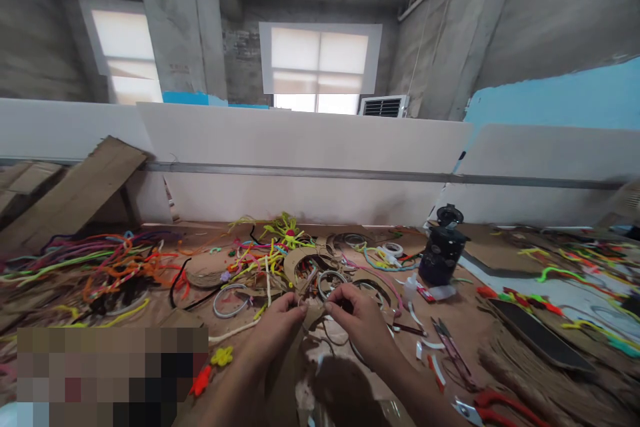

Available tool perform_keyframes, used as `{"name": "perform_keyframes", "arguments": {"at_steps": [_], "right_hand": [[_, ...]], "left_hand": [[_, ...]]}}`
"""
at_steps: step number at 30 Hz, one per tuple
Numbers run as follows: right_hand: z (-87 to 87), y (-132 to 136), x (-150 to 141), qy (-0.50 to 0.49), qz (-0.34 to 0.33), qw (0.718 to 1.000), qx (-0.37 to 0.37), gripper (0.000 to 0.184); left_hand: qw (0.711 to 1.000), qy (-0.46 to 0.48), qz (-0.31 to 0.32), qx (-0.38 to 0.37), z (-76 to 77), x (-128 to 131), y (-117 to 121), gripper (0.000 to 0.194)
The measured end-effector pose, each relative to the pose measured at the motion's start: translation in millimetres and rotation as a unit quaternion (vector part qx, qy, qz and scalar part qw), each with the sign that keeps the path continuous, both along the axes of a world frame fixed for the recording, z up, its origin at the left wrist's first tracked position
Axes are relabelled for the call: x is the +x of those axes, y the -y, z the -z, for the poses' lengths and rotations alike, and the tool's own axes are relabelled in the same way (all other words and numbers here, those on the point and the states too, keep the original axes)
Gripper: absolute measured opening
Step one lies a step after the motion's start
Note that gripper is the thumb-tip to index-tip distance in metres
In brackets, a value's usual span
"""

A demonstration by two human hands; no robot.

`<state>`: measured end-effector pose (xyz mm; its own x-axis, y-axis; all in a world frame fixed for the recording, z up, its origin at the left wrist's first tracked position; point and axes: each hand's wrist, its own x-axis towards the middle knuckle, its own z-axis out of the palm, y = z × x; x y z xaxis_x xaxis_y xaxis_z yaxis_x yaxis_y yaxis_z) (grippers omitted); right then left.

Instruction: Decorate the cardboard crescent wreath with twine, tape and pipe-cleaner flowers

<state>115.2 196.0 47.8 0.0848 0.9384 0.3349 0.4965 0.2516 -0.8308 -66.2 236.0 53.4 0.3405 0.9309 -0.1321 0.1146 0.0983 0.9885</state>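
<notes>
My left hand (279, 327) and my right hand (356, 321) meet at the middle of the table, both with fingers pinched on a small brown cardboard piece (314, 315) held between them. Just beyond my fingertips lie a white ring (331, 278) and curved cardboard cut-outs (300, 260). Another white ring (230, 300) lies to the left of my left hand. What exactly the fingertips grip is partly hidden.
Heaps of coloured pipe cleaners (100, 267) cover the left and far right of the table. A black bottle (443, 250) stands at right, tape roll (393, 249) behind it, small snips (450, 347) and red-handled pliers (500, 407) near right. White partition boards (300, 147) close the back.
</notes>
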Motion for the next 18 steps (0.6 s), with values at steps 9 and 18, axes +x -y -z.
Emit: {"name": "perform_keyframes", "arguments": {"at_steps": [9, 18], "right_hand": [[6.1, 4.1, -11.6, 0.049, 0.026, 0.997, 0.052, 0.010], [12.1, 4.1, -17.4, 0.073, 0.048, 0.994, 0.068, 0.014]], "left_hand": [[1.000, 0.003, 0.000, 0.005, 3.2, 0.4, -1.5, 0.024], [1.000, 0.006, 0.003, -0.005, 5.7, 3.7, -2.8, 0.025]]}}
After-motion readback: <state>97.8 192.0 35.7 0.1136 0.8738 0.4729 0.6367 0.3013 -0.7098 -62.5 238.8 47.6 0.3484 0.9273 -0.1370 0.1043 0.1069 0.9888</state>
